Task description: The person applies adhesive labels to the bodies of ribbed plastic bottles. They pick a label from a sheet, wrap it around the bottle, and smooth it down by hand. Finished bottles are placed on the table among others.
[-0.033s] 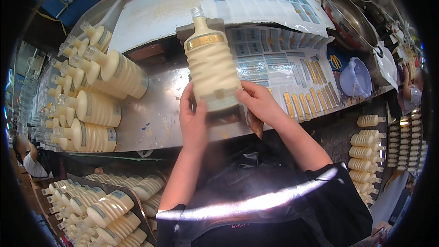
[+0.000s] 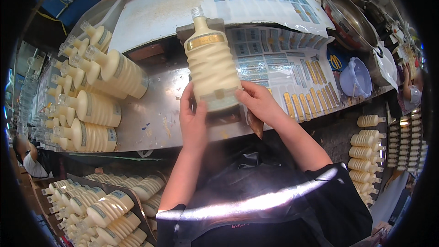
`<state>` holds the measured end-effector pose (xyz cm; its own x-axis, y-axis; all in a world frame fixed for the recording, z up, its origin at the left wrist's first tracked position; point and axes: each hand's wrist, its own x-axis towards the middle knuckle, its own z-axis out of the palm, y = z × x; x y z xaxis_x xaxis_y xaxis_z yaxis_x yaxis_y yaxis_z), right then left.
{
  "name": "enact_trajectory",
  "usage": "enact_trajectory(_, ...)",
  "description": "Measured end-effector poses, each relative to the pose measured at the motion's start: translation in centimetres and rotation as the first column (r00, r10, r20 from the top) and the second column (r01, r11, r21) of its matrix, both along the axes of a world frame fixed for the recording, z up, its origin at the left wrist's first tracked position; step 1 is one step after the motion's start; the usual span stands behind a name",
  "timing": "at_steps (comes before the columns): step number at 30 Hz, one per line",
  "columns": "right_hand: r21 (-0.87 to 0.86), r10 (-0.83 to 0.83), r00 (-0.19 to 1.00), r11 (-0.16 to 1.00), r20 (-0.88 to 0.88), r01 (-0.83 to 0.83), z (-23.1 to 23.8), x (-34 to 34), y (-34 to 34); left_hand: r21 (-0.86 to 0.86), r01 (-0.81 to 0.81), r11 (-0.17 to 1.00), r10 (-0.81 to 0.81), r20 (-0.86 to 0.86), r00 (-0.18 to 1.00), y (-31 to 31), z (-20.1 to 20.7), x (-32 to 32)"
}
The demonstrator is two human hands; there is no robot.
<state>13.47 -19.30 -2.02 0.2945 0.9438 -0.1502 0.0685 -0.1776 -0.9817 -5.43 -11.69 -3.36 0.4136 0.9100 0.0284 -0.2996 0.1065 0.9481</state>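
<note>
A cream-coloured bottle point(image 2: 212, 68) with a wavy body and clear threaded neck lies on its back, neck pointing away from me. A gold label runs across its shoulder, and a pale blue-grey label with a darker square sits near its base. On the left side of the base, my left hand point(image 2: 192, 110) is closed round it with the thumb on the front. My right hand point(image 2: 260, 103) grips the right side, its thumb at the lower label's edge. Behind the bottle's neck shows a grey block point(image 2: 216, 24).
Many similar bottles point(image 2: 84, 105) are stacked on the metal table's left, more point(image 2: 109, 208) below it and at right. Label sheets point(image 2: 270, 59) and gold strips point(image 2: 315, 100) lie right of the bottle. A lilac bucket point(image 2: 356, 78) and a large pan point(image 2: 350, 18) stand beyond.
</note>
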Motion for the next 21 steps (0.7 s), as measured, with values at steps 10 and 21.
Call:
enact_trajectory(10,-0.018,-0.004,1.000,1.000,0.007,0.004,0.44,-0.18,-0.07,-0.013,-0.004,1.000,0.004,-0.014,1.000,0.05,-0.10,-0.14)
enact_trajectory(21,-0.021,0.000,0.999,1.000,-0.034,-0.001,0.01,-0.13,-0.10,-0.029,-0.013,0.999,0.013,-0.009,1.000,0.02,-0.12,0.00)
